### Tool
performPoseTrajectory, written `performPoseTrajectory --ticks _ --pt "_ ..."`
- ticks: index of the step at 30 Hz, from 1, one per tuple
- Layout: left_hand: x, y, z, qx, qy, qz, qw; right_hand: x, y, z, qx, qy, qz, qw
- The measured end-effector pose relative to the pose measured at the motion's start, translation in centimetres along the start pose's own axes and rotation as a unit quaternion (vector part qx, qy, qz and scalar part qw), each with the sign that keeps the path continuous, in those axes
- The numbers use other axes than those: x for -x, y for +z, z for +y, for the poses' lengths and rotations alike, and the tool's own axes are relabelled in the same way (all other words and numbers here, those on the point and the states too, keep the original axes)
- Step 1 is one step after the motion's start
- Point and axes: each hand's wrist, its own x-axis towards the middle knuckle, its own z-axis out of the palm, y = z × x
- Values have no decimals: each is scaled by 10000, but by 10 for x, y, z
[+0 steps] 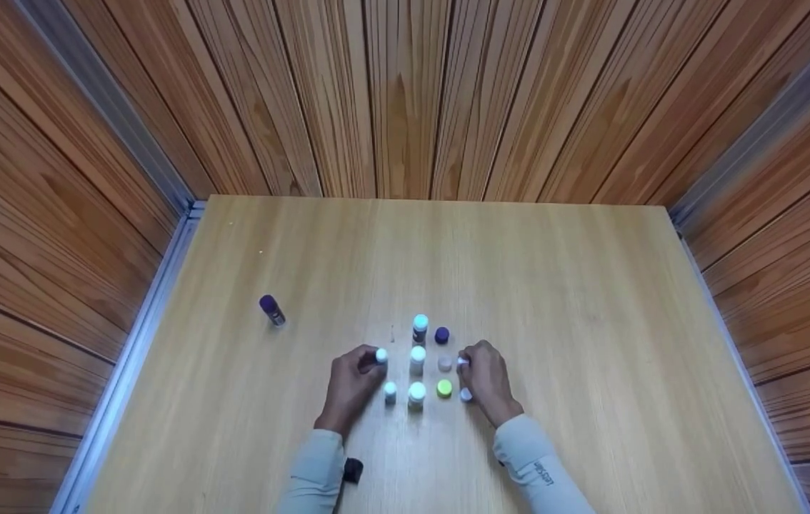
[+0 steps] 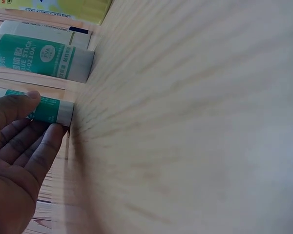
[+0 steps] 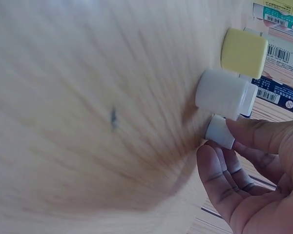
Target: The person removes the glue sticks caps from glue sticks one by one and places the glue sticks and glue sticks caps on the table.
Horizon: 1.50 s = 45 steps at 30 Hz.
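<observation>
My left hand pinches a small green-and-white glue stick between thumb and fingers, its base right at the table top. In front of that hand stands another small glue stick. A larger green glue stick shows beyond it in the left wrist view. On the other side, my right hand holds a small white cap by its sides, low over the table. Close by is another white cap, with a yellow-green cap behind it. Part of the held cap is hidden by the fingers.
Between the hands, three glue sticks stand in a column, the middle one white-topped. A dark purple cap sits at the back of the cap column. Farther left stands a purple-capped glue stick. Wooden walls border the table.
</observation>
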Motion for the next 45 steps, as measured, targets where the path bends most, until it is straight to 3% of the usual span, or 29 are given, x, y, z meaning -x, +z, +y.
performPoseTrajectory --ticks 8,10,13,17,21,25,32,39,45 --pt "3 -5 0 -263 -127 130 9995 -1 2 0 48 -75 30 10000" --pt "4 -9 2 -409 -44 366 9985 0 2 0 44 -145 82 9999" --pt "6 -17 6 -463 27 986 9940 0 1 1 20 -243 149 9996" --pt "7 -29 13 -199 -248 1944 9804 0 0 1 -39 -229 123 9997" --pt "7 -38 17 79 -712 2529 9648 0 0 1 -32 -204 123 9997" --pt "7 -42 16 179 -983 2841 9536 0 0 2 -54 -194 137 9997" --pt "7 -45 14 -281 -879 3271 9405 1 0 3 -29 -171 115 9998" --pt "5 -47 13 -522 -733 3846 9187 1 0 4 -20 -257 173 9995" --pt "1 -55 13 -753 -792 3943 9125 -1 0 3 -42 -115 11 9999"
